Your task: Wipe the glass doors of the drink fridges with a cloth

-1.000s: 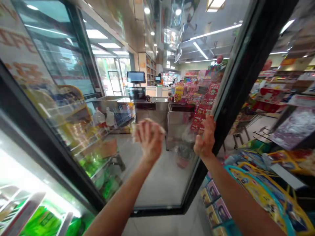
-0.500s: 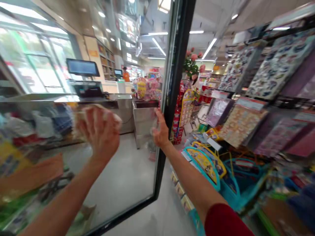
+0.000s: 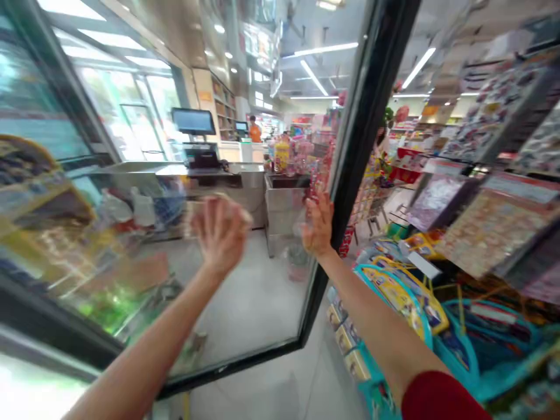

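In front of me stands a glass door (image 3: 258, 303) with a black frame (image 3: 366, 116). My left hand (image 3: 221, 236) presses a pale cloth (image 3: 247, 219) against the pane, fingers spread over it. The cloth shows around my knuckles; the rest of it lies hidden under the hand. Farther right, my right hand (image 3: 318, 224) rests at the door's upright edge, by the inner side of the black frame. Its fingers point up and stand somewhat apart, with nothing visible in them. Motion blurs both hands slightly.
Through the glass are a checkout counter (image 3: 251, 195) with a monitor (image 3: 193, 121) and a person in orange (image 3: 255, 129) far back. At right, blue-rimmed bags (image 3: 394, 291) and hanging packets (image 3: 485, 227) stand close to my right forearm. Grey floor (image 3: 280, 391) runs below the door.
The view has swung left, so the door and shelves sit farther right. My left hand, with the cloth, has its fingers more upright and spread. My right hand stays by the frame.
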Tool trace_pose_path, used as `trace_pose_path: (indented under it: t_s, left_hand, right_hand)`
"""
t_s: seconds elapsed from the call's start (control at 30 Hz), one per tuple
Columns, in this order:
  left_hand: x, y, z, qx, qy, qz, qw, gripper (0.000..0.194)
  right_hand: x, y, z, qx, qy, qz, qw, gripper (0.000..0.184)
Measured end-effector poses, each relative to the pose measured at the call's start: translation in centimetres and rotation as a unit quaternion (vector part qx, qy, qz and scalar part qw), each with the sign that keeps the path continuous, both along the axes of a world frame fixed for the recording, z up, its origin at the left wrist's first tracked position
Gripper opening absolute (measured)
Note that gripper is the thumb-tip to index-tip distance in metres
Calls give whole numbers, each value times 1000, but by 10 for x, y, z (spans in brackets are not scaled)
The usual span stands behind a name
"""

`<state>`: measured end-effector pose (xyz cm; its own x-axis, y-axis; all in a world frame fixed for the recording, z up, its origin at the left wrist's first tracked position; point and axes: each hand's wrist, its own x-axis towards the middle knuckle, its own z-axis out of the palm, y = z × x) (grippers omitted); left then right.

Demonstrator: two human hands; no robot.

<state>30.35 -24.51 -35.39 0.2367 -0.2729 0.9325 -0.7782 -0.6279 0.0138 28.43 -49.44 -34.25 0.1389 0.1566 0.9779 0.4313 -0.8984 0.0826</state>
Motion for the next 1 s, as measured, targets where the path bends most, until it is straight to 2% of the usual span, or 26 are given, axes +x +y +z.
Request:
trace_pose_path:
  t_s: [0.07,0.1,0.13,0.17,0.2,0.23,0.27,0.3,0.33,0.37,0.4,0.43,0.47,0.53,0.57,0.63,0.67,0.7,0.73,0.77,0.83,0.93,1.0]
  left_hand:
    - [1,-33,-13,92,-70,3,993,56]
    - [6,-33,-18,137,-105,24,985,55]
    - [11,-22,-21,126,-105,60,985,54]
    - [16,-2,-21,84,-97,105,986,54]
    - [20,23,-18,7,-78,155,985,55]
    - [21,49,-15,-96,-56,205,972,56]
    - [21,70,-10,-195,-42,248,948,56]
    - [19,82,-7,-264,-41,279,922,57]
    - [16,85,-5,-284,-51,294,911,57]
    - [12,78,-6,-261,-71,299,915,58]
    - [9,64,-9,-184,-97,286,935,59]
    - [7,47,-14,-43,-106,236,965,63]
    - [6,32,-21,41,-117,206,970,63]
    - [7,23,-33,105,-128,191,968,58]
    - [9,30,-38,75,-123,212,967,56]
    - [13,65,-44,-80,-85,281,953,52]
    - [15,86,-44,-189,-50,311,930,51]
    - [17,103,-45,-265,-26,325,908,51]
    - [17,115,-45,-319,-6,331,888,52]
    - [17,120,-45,-339,8,328,882,54]
    - [13,110,-48,-288,20,304,908,55]
    - [1,69,-58,-111,43,231,966,47]
    - [-7,46,-68,-6,54,189,980,42]
  right_hand:
    - [2,-6,-3,-20,-10,-20,1000,50]
    - [2,-10,-4,-31,-12,-26,999,51]
    - [2,-14,-5,-41,-13,-29,999,51]
    - [2,-17,-6,-46,-13,-28,998,52]
    - [2,-18,-6,-47,-14,-26,998,53]
    - [2,-18,-6,-45,-17,-22,999,53]
    - [3,-16,-7,-37,-20,-21,999,53]
    - [3,-12,-6,-23,-22,-22,999,52]
    - [3,-7,-6,-8,-22,-28,999,52]
    - [4,-1,-6,7,-25,-38,999,52]
    - [4,5,-6,20,-30,-52,998,52]
    - [5,9,-6,29,-37,-65,997,52]
    - [6,12,-6,31,-44,-75,996,53]
    - [7,13,-8,21,-55,-82,995,53]
    - [8,12,-8,15,-53,-81,995,53]
    - [8,7,-9,3,-44,-73,996,53]
    - [8,5,-10,2,-39,-72,997,52]
    - [7,3,-9,2,-34,-73,997,52]
    - [7,2,-9,1,-35,-74,997,51]
    - [6,1,-9,-2,-39,-76,996,50]
    - [4,1,-7,-14,-55,-84,995,50]
    - [1,3,-7,-25,-62,-88,994,48]
    - [-2,5,-6,-21,-53,-89,994,48]
